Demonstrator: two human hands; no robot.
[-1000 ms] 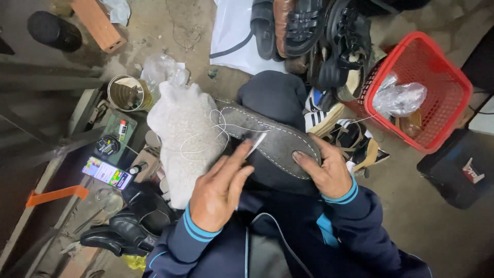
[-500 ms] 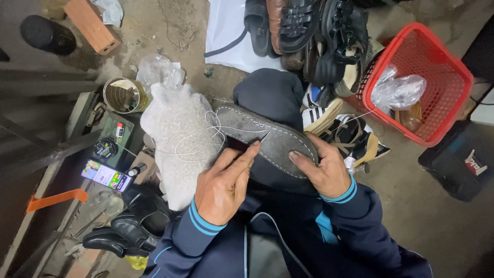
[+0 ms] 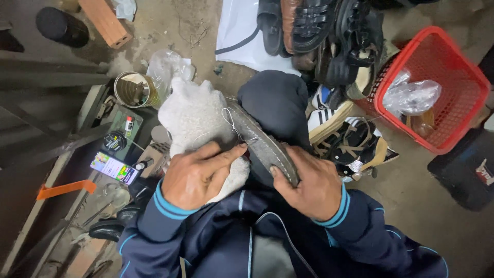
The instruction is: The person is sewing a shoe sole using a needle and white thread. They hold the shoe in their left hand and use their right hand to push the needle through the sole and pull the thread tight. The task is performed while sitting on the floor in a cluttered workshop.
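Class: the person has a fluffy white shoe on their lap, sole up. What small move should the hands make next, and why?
Probably draw the white thread taut with the left hand: it loops loose at the sole's edge, while the right hand steadies the sole.

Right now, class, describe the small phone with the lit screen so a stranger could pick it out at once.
Start at the fluffy white fleece boot under the person's left hand and look left along the cluttered dark workbench. The slim phone lies flat and slanted above an orange strap. Its bright, colourful screen is the only glowing thing among dull tools.
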